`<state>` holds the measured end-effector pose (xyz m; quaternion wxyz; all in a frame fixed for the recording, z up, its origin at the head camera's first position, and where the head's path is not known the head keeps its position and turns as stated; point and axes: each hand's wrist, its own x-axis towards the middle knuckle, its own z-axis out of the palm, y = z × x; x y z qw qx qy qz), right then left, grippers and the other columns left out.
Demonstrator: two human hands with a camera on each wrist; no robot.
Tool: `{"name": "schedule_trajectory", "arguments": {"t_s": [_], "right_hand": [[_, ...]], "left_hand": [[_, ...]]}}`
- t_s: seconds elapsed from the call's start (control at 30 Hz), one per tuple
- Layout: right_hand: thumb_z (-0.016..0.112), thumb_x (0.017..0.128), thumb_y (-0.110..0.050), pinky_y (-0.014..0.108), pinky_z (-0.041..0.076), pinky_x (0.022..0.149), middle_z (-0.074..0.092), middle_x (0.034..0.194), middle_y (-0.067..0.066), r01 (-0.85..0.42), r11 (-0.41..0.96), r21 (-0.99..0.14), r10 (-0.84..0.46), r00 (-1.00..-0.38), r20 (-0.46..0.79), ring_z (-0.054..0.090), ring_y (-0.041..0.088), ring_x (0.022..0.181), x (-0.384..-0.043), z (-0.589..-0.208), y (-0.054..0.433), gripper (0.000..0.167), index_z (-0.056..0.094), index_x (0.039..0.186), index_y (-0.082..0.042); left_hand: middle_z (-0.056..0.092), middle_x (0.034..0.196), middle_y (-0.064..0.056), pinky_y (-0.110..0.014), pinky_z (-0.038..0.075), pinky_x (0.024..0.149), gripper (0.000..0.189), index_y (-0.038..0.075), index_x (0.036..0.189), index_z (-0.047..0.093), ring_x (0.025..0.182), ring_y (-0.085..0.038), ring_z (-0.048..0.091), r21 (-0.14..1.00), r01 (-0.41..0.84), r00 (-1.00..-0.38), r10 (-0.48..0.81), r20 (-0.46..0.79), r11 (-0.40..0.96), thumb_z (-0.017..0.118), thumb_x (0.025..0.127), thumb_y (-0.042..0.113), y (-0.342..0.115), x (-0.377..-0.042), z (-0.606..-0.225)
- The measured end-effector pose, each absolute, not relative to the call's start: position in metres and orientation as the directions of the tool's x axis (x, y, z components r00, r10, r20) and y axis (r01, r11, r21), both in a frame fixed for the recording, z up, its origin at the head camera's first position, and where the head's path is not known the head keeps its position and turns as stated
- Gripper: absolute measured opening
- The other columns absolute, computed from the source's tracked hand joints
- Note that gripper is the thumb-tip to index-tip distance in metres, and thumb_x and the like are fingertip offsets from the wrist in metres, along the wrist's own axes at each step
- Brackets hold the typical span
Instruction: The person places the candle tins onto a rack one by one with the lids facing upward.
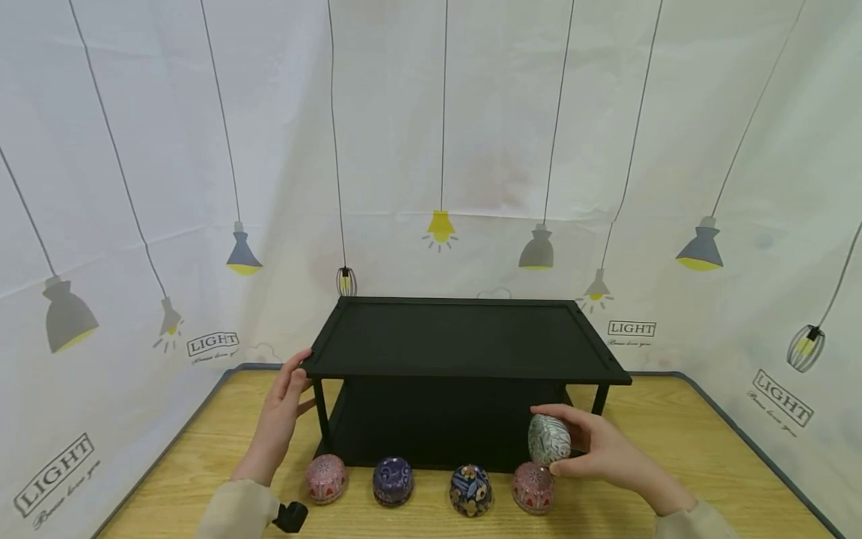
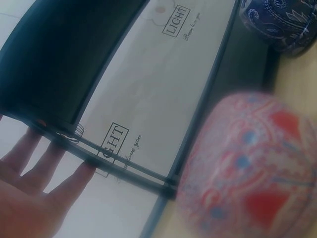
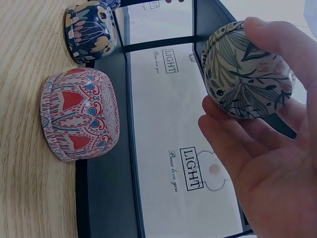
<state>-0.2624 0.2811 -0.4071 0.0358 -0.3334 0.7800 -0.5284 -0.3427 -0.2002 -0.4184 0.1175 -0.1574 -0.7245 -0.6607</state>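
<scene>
The right hand (image 1: pixel 599 451) is clamping one round white leaf-patterned tin (image 1: pixel 547 440) by one black two-tier rack (image 1: pixel 465 340), which the left hand (image 1: pixel 279 413), apparently straight-fingered, is touching; four tins (image 1: pixel 393 481) (two pink, one purple, one navy) are standing nearby.

- White, leaf-printed round tin (image 3: pixel 247 72): smooth, softly glossy, metal-looking.
- Pink-and-red patterned round tins (image 3: pixel 81 114): smooth, shiny, metal-looking.
- Purple-blue swirl-patterned round tin (image 1: pixel 393 481): glossy.
- Black rectangular two-tier shelf (image 1: pixel 458 337): smooth, mostly matt.
- Yellow-brown tabletop (image 1: pixel 222 419): wood-grained.
- White lamp-printed backdrop (image 1: pixel 390 135): creased, cloth-like.
- Beige sleeve (image 1: pixel 237 510): matt cloth.
</scene>
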Motion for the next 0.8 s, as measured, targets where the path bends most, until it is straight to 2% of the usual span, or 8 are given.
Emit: {"name": "schedule_trajectory", "arguments": {"t_s": [0.5, 0.8], "right_hand": [[0.073, 0.085, -0.004, 0.032, 0.052, 0.085, 0.053, 0.131, -0.017, -0.508, 0.268, -0.818, -0.501, -0.799, 0.332, 0.061, 0.013, 0.107, -0.261, -0.4074, 0.2773, 0.063, 0.044, 0.14, 0.003], [0.072, 0.085, 0.0, 0.028, 0.052, 0.086, 0.053, 0.132, -0.011, -0.546, 0.214, -0.81, -0.492, -0.777, 0.393, 0.06, 0.011, 0.109, -0.2606, -0.4065, 0.2743, 0.06, 0.044, 0.138, 0.006]], "left_hand": [[0.026, 0.152, -0.014, -0.066, 0.031, 0.102, 0.047, 0.018, 0.151, 0.03, 0.131, -0.036, 0.033, 0.924, 0.375, -0.926, 0.068, 0.37, 0.076, 0.033, 0.107, 0.034, -0.2, -0.3409, -0.4172], [0.025, 0.152, -0.015, -0.066, 0.03, 0.102, 0.048, 0.017, 0.151, 0.029, 0.132, -0.037, 0.032, 0.924, 0.373, -0.927, 0.069, 0.369, 0.079, 0.033, 0.107, 0.034, -0.2003, -0.3406, -0.4168]]}}
